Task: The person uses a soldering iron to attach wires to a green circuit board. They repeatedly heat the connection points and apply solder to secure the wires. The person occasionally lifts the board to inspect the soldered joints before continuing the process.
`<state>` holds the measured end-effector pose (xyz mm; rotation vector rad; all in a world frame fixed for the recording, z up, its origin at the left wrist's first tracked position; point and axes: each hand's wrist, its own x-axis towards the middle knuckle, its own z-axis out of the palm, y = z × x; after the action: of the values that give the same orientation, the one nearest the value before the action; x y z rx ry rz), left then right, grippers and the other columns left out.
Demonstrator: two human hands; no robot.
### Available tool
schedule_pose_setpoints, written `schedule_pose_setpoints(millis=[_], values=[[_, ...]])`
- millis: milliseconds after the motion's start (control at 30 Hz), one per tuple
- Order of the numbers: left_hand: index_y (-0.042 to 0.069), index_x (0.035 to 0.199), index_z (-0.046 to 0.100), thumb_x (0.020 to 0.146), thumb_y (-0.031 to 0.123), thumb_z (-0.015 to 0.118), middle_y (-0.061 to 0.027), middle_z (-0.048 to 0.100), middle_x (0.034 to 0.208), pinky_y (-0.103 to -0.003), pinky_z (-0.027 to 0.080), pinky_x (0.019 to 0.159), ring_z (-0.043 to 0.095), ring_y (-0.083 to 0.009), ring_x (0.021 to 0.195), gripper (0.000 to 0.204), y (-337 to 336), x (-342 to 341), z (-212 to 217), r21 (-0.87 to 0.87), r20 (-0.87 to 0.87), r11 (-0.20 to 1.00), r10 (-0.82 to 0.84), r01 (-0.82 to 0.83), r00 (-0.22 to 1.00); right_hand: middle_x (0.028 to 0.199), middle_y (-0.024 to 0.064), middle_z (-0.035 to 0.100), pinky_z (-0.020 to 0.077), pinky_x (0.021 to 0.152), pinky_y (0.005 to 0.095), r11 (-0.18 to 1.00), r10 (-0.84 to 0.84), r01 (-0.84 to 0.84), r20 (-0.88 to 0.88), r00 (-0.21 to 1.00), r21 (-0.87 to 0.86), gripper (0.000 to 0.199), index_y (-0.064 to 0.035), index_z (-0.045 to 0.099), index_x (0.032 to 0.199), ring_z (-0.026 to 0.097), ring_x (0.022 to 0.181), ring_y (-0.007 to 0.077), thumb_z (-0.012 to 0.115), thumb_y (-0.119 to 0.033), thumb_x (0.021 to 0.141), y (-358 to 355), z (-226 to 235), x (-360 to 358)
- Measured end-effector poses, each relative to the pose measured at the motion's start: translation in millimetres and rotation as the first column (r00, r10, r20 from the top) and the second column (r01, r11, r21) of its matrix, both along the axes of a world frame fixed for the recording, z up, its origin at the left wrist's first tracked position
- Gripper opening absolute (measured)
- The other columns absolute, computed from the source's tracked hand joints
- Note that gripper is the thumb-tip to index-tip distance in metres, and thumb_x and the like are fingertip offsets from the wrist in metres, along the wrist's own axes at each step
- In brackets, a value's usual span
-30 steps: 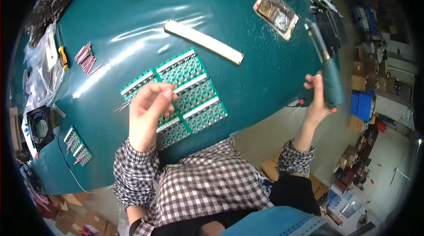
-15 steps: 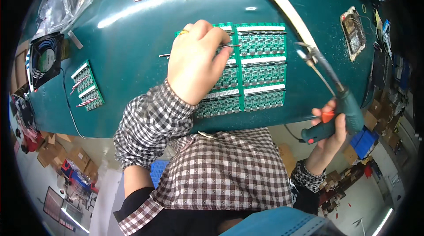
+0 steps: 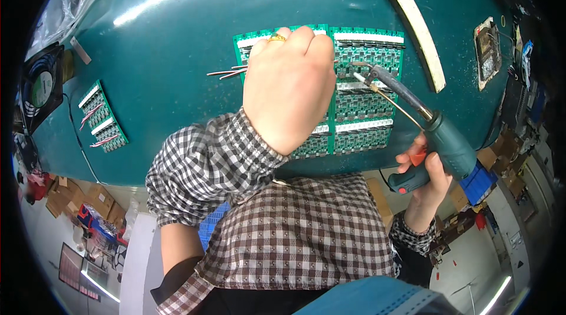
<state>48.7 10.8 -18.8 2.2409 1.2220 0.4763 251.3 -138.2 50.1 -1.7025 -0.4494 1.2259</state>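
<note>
Head view, soldering gun [image 3: 451, 147], long axis diagonal, pointing up-left, right hand [image 3: 429, 176] clasping it, left hand [image 3: 292, 85], grip hidden

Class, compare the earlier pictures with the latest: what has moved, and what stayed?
The green gun-shaped soldering tool with a red trigger, still in the right hand, has swung inward to the left, its tip now over the green rectangular circuit boards. The bare left hand has turned its back upward over them. Nothing was visibly let go. The long whitish bar stays beside the boards.
</note>
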Motion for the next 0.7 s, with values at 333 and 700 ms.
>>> schedule_pose_setpoints(millis=[333,700], values=[[0.009,0.075,0.055,0.069,0.005,0.065,-0.0066,0.055,0.071,-0.04,0.04,0.065,0.055,-0.0293,0.071,0.012,-2.8,5.0,-1.9,0.073,-0.018,0.997,0.041,-0.04,0.999,0.084,0.0159,0.064,0.0576,0.059,0.0319,0.998,0.053,-0.049,0.071,0.996,-0.048,0.041,0.0092,0.058,0.108,0.068,0.07,0.027,0.069,-0.018,0.079,-7.7,0.5,-3.8],[0.008,0.075,0.056,0.069,0.005,0.066,-0.0068,0.055,0.072,-0.04,0.039,0.066,0.055,-0.0294,0.071,0.013,-1.1,3.9,-6.8,0.032,0.057,0.998,0.06,-0.062,0.997,0.092,0.0159,0.063,0.0553,0.062,0.0331,0.986,0.166,-0.15,0.273,0.948,-0.08,0.044,0.009,0.055,0.114,0.066,0.071,0.0256,0.068,-0.018,0.081,-11.5,7.1,-22.4]])
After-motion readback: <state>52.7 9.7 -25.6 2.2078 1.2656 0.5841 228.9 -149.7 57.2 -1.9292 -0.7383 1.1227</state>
